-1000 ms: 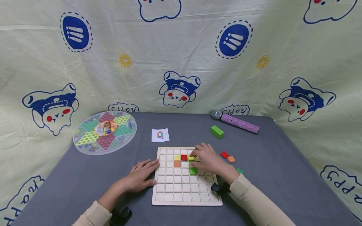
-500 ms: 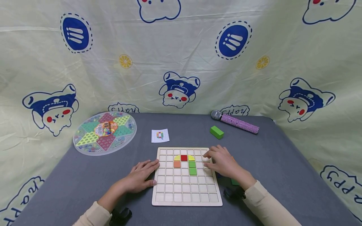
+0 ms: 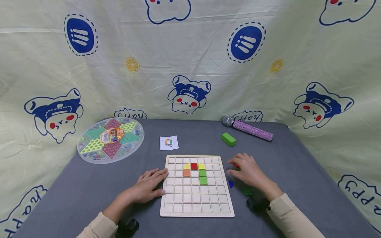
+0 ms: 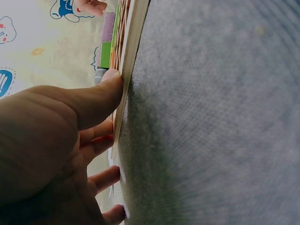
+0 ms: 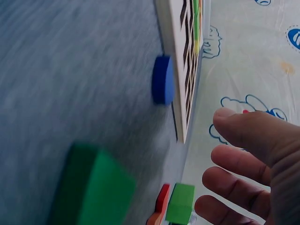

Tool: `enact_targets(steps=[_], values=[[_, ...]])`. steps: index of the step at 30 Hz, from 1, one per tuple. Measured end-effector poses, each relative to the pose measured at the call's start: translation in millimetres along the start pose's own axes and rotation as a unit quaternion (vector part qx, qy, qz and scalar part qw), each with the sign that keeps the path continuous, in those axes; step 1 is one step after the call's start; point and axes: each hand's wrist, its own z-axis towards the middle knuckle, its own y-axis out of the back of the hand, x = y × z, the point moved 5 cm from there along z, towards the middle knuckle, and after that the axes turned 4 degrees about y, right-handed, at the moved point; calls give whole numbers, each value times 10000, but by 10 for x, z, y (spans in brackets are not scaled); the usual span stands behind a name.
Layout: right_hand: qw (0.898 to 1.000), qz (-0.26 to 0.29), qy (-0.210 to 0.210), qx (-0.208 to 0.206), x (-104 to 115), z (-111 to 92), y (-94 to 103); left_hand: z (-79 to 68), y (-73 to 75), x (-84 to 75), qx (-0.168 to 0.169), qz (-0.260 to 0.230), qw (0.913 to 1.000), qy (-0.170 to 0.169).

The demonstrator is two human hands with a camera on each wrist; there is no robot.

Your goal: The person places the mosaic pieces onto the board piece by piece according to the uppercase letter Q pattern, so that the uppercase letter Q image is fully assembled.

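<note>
A wooden grid board (image 3: 181, 208) lies on the table with yellow, red, orange and green pieces in its upper cells. My left hand (image 3: 150, 186) rests at its left edge, the thumb touching the rim in the left wrist view. Off the board's right side hovers my right hand (image 3: 250, 170), fingers loosely bent and holding nothing. Just under its fingertips shows a red tile (image 3: 236, 165), which lies on the cloth in the right wrist view. A blue piece (image 5: 163, 80) lies beside the board, and a green piece (image 5: 93, 187) lies nearer the wrist.
Behind the board is a small card (image 3: 168, 143) with a coloured grid pattern. A green block (image 3: 228, 139) and a glittery purple microphone (image 3: 251, 130) lie at the back right. At the back left lies a round patterned game box (image 3: 111, 140). A printed curtain hangs behind.
My right hand has left the yellow piece at the upper right of the pattern and moved right, off the board to the loose pieces. The left hand has stayed still.
</note>
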Motion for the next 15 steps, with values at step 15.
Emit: enact_targets(steps=[15], values=[[9984,8,-504,262,-323,-98,23,5,-1,10,-30,87,9999,-73]])
